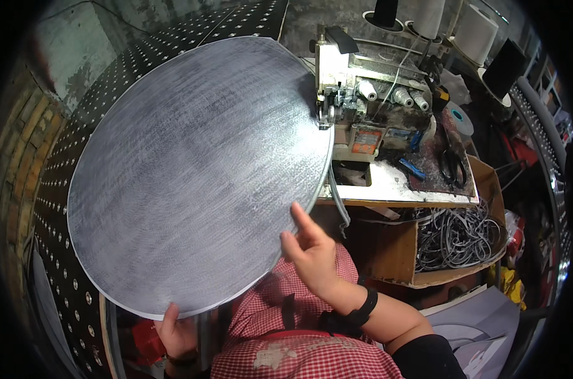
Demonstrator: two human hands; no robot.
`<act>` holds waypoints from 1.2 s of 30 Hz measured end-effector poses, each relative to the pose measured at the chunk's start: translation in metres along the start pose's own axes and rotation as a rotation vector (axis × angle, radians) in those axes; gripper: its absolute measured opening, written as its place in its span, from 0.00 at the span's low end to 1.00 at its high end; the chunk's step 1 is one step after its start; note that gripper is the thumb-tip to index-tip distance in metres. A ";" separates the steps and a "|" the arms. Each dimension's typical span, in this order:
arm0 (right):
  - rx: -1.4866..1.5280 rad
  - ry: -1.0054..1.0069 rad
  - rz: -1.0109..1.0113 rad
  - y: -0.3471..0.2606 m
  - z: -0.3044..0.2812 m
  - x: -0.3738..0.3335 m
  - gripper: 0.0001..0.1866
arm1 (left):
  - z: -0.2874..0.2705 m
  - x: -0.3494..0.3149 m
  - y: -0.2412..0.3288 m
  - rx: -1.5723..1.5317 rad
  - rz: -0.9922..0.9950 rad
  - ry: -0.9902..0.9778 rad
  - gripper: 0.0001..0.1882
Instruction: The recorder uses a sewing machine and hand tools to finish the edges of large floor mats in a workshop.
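Observation:
A large round grey mat (191, 177) with a pale rim fills the left and middle of the view. Its right edge lies at the presser foot of a sewing machine (327, 114), under a bright lamp glow. My left hand (176, 331) grips the mat's near edge, thumb on top and fingers mostly hidden below. At the near right edge is my right hand (313, 256), index finger stretched out and thumb apart, the fingertips at the mat's surface. A grey binding strip (338, 199) hangs down beside the mat's edge, below the machine.
Thread cones (476, 35) stand behind the machine. Black scissors (452, 167) and a blue-handled tool (412, 168) lie on the machine table. Below, a cardboard box (425, 275) holds tangled grey strips. A black table with metal studs (65, 252) extends under the mat.

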State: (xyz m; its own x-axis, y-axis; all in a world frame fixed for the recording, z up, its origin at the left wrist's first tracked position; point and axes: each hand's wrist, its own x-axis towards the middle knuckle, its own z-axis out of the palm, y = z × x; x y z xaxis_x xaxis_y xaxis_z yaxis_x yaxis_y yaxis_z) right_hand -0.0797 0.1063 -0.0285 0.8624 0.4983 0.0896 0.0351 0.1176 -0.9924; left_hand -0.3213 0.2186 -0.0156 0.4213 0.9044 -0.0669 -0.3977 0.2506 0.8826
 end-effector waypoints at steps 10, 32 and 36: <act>0.064 0.097 -0.110 -0.003 -0.010 0.022 0.23 | -0.009 0.012 0.010 -0.294 0.001 0.239 0.25; -0.014 0.071 -0.181 0.006 -0.004 0.016 0.24 | -0.009 0.021 -0.006 -0.165 0.044 0.150 0.23; 0.201 0.091 -0.048 0.002 -0.005 0.029 0.25 | -0.004 0.029 -0.005 -0.208 0.049 0.186 0.21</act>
State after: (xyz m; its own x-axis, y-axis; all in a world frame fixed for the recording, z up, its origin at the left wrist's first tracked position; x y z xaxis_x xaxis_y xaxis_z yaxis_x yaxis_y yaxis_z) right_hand -0.0524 0.1167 -0.0282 0.9046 0.4092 0.1195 -0.0159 0.3126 -0.9498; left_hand -0.3108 0.2449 -0.0239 0.2485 0.9602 -0.1272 -0.5805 0.2527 0.7741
